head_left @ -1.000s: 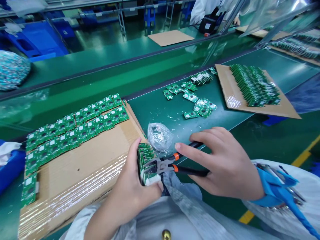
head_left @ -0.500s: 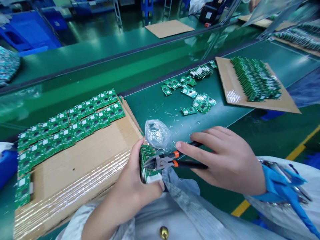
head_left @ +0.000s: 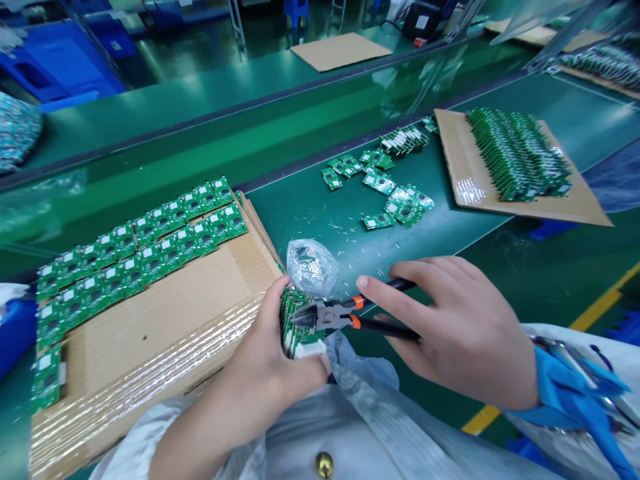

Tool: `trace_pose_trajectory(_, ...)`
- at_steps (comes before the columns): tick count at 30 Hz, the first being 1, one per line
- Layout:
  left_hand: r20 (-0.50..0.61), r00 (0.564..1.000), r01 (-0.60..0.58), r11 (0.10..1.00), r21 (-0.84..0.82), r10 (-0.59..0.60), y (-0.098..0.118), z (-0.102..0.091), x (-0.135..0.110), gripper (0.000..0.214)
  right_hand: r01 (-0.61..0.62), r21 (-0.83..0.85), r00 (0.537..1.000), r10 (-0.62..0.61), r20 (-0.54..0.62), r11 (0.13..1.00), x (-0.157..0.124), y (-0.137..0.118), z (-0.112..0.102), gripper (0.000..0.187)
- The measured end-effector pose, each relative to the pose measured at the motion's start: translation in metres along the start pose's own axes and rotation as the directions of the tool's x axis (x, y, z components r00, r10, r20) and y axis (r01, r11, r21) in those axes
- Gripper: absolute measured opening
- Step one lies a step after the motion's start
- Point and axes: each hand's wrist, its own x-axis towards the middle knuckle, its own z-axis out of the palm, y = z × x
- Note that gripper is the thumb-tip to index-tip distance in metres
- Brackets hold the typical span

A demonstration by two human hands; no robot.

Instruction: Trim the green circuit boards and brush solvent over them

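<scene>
My left hand point(head_left: 265, 367) grips a small upright stack of green circuit boards point(head_left: 295, 321) at its fingertips. My right hand point(head_left: 463, 330) holds orange-and-black diagonal cutters point(head_left: 330, 315) by the handles, and their steel jaws reach the top edge of the stack. Whether the jaws bite a board is hidden. Just beyond both hands lies a crumpled clear plastic bag point(head_left: 313, 267) with something dark inside.
Left of my hands, a cardboard sheet point(head_left: 150, 333) carries two rows of green boards point(head_left: 140, 243). Loose boards point(head_left: 383, 183) and clippings lie on the green bench mat point(head_left: 310, 213). Further right, a cardboard sheet point(head_left: 585, 200) bears leaning boards point(head_left: 517, 155). A conveyor belt point(head_left: 250, 133) runs behind.
The camera view has drifted slightly. The cutter jaws have shifted left along the top of the stack, and both hands still hold their items.
</scene>
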Motion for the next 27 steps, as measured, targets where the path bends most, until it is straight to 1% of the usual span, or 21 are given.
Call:
trace_pose_trajectory(4,0.018,0.999,0.041,0.999,0.032,-0.041,0.007,-0.003,0.002,0.093,-0.023,0.006,1.0,0.023,-0.011,1.0,-0.001,-0.001,0.004,0.046)
trace_pose_trajectory(7,0.096,0.992,0.073,0.995,0.065,-0.079,0.011,-0.008,0.005,0.084,-0.057,0.054,0.998,0.056,0.03,0.997,-0.004,-0.004,0.003,0.044)
trace_pose_trajectory(9,0.157,0.977,0.131,0.989,0.071,-0.141,0.011,-0.011,0.007,0.076,-0.083,0.09,0.995,0.077,0.067,0.993,-0.006,-0.005,0.001,0.042)
trace_pose_trajectory(11,0.196,0.957,0.205,0.977,0.055,-0.212,0.011,-0.011,0.009,0.069,-0.109,0.123,0.99,0.097,0.1,0.986,-0.008,-0.005,-0.002,0.041)
trace_pose_trajectory(15,0.223,0.917,0.338,0.941,0.008,-0.331,0.007,-0.008,0.01,0.062,-0.182,0.248,0.961,0.119,0.25,0.952,-0.007,0.001,-0.007,0.045)
trace_pose_trajectory(17,0.225,0.905,0.371,0.929,-0.003,-0.36,0.004,-0.008,0.008,0.062,-0.23,0.334,0.935,0.112,0.337,0.914,-0.006,0.004,-0.01,0.046)
trace_pose_trajectory(19,0.246,0.913,0.343,0.939,-0.031,-0.326,0.0,-0.011,0.006,0.064,-0.264,0.401,0.919,0.103,0.38,0.877,-0.004,0.008,-0.014,0.046)
trace_pose_trajectory(21,0.278,0.927,0.277,0.959,-0.06,-0.25,-0.004,-0.016,0.003,0.07,-0.262,0.422,0.925,0.101,0.367,0.868,-0.005,0.011,-0.015,0.046)
trace_pose_trajectory(24,0.301,0.937,0.199,0.979,-0.044,-0.177,-0.009,-0.023,-0.001,0.082,-0.204,0.365,0.959,0.111,0.26,0.908,-0.009,0.014,-0.014,0.046)
trace_pose_trajectory(27,0.311,0.942,0.132,0.991,-0.002,-0.125,-0.009,-0.026,-0.004,0.091,-0.139,0.335,0.98,0.08,0.185,0.932,-0.014,0.014,-0.01,0.047)
